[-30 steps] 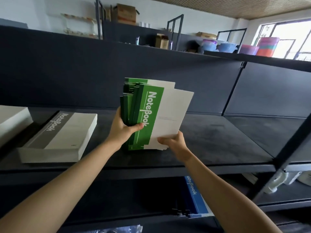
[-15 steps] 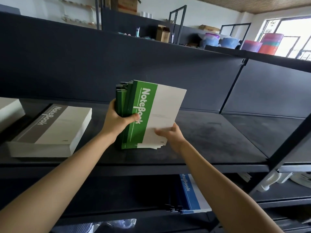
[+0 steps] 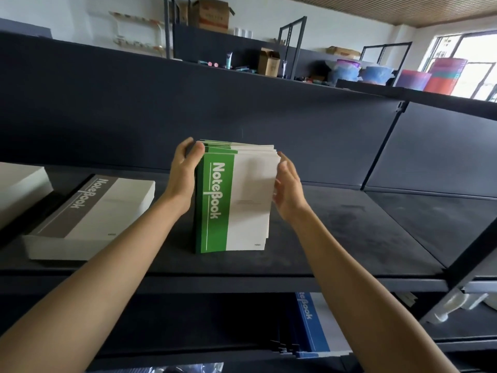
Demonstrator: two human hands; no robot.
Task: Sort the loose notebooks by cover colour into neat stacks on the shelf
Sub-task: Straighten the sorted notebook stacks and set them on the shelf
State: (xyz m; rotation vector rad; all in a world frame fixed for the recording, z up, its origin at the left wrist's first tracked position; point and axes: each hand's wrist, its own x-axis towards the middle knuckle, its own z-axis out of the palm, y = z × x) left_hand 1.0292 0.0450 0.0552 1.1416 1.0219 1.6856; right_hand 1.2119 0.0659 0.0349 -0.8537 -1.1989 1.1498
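Both your hands held the green notebooks (image 3: 234, 200) up and fanned a second ago; now the pile is down on the shelf (image 3: 349, 238), just right of the grey stack (image 3: 88, 211), flat or leaning I cannot tell. Your left hand (image 3: 183, 173) curls round its far spine corner while your right hand (image 3: 289, 192) presses straight-fingered against the page edges. Green looks placed and likely only needs squaring.

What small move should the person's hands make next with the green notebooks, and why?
Probably tap the far edges level. The green notebooks sit on the shelf with far edges staggered, the left hand gripping the spine corner and the right hand flat against the open edge.
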